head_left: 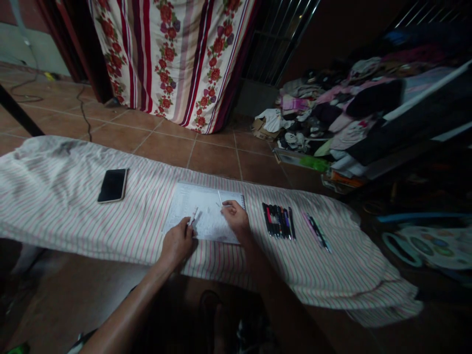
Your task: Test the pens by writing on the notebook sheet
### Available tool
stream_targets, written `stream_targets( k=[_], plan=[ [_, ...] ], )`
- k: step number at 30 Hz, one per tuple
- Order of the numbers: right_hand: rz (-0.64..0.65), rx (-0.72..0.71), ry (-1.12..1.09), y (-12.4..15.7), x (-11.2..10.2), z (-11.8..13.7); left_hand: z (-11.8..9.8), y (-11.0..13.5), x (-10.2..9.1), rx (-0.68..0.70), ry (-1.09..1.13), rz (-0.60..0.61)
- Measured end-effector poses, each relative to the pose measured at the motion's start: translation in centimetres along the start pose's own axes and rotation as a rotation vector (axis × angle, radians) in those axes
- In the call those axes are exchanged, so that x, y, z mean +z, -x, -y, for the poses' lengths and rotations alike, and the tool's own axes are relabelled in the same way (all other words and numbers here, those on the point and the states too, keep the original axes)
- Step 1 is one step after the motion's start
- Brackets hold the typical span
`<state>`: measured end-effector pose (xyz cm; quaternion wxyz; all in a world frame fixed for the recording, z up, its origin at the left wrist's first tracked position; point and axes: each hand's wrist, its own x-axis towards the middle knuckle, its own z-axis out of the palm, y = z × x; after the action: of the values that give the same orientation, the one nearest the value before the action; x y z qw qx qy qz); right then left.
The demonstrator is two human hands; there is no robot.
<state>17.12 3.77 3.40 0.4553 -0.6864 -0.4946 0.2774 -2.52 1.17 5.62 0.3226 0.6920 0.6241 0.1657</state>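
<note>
My left hand [178,242] is closed around a short white pen [193,215], which points up and away over the left part of a spiral notebook [212,232]. Above the right part of that notebook, my right hand [237,219] pinches a thin white pen-like stick [220,197]; its exact kind is too small to make out. The notebook lies open on a striped cloth, its page covered with faint writing. To the right of my right hand lies a row of several pens [279,222], mostly dark. Farther right is a smaller group of pens [316,231], pink, dark and pale green.
A phone [113,185] lies at the left on the striped cloth [147,196]. Beyond the tiled floor [210,155] hangs a floral curtain [169,59]. A heap of clothes [332,108] fills the back right, with a pale blue plastic item [401,248] at the right edge.
</note>
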Motion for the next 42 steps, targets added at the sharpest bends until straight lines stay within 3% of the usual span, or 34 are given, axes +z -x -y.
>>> stream_targets(
  k=[6, 14, 20, 27, 42],
  plan=[
    [0.229, 0.154, -0.524, 2.2, -1.8, 3.2, 0.3, -0.1, -0.1, 0.011, 0.070, -0.010],
    [0.233, 0.008, -0.626, 3.9, -4.0, 6.4, 0.5, 0.0, -0.2, 0.122, 0.179, -0.045],
    [0.050, -0.070, -0.508, 4.6, -4.4, 8.5, 1.0, 0.0, 0.0, 0.228, 0.231, -0.081],
    [-0.064, -0.190, -0.272, 5.9, -3.9, 10.7, 1.4, 0.1, 0.6, 0.314, 0.254, -0.121],
    [-0.060, -0.233, -0.176, 5.9, -2.4, 11.1, 1.3, 0.3, 0.5, 0.363, 0.240, -0.154]
  ],
)
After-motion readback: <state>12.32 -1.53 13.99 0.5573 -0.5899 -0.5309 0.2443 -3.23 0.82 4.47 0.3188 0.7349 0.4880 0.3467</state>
